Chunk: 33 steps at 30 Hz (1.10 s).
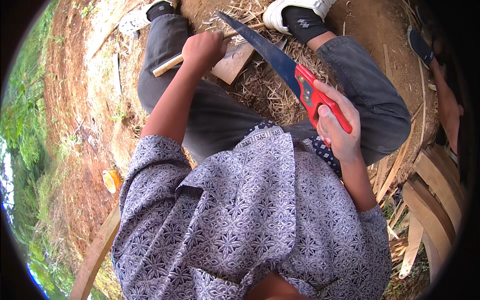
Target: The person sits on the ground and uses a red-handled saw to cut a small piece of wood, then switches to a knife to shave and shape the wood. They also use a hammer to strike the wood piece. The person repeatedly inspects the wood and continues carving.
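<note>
My right hand (338, 120) is wrapped round the red handle of a handsaw (272, 54). Its dark blade slants up and to the left, and the tip reaches past my left hand. My left hand (205, 49) is closed on a thin wooden strip (169, 65), whose near end juts out over my left thigh. The strip's other end runs toward the saw blade near my right shoe; whether the teeth touch it, I cannot tell. Below the strip, between my legs, a flat wooden board (234, 64) lies tilted on the ground.
Wood shavings (280, 97) cover the ground between my legs. Curved wooden planks (430, 200) are stacked at the right. Another person's leg and dark shoe (420, 46) show at the far right. An orange container (112, 181) lies on the soil at left, near a long plank (96, 255).
</note>
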Available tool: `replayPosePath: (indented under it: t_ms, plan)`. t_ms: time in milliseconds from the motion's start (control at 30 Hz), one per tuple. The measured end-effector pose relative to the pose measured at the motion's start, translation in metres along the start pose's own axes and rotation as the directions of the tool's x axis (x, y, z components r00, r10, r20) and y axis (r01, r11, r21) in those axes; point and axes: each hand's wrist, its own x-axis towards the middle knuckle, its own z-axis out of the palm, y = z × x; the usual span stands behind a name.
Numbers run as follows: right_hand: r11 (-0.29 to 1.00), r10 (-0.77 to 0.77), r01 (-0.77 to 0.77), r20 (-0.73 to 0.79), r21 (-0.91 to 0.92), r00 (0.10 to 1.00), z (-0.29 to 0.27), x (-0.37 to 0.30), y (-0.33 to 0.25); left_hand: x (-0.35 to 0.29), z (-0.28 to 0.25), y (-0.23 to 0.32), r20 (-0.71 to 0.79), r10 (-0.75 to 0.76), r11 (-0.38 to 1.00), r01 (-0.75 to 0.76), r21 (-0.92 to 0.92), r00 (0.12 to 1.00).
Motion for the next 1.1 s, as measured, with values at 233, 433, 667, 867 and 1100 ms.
replayPosePath:
  t_ms: [233, 433, 667, 867, 1100]
  plan:
    - [0.995, 0.047, -0.050, -0.034, -0.081, 0.998, -0.018, -0.035, -0.006, 0.001, 0.001, -0.002, -0.009, 0.011, 1.000, -0.011, -0.014, 1.000]
    - [1.000, 0.008, -0.007, -0.057, 0.018, 0.998, -0.007, -0.009, 0.022, -0.008, 0.002, 0.009, -0.059, -0.003, 1.000, 0.004, 0.018, 0.998]
    - [0.992, -0.085, 0.086, 0.010, -0.087, 0.996, 0.032, 0.077, 0.033, -0.014, -0.004, 0.000, -0.037, -0.015, 0.999, 0.016, 0.031, 0.999]
    - [0.998, 0.061, -0.061, -0.022, 0.014, 0.998, -0.008, -0.010, 0.013, -0.009, 0.006, 0.001, -0.020, -0.008, 0.999, 0.009, 0.037, 1.000]
    - [0.981, -0.111, 0.104, -0.036, -0.165, 0.993, 0.016, 0.053, 0.030, -0.010, 0.008, 0.011, -0.003, -0.015, 1.000, 0.015, 0.008, 1.000]
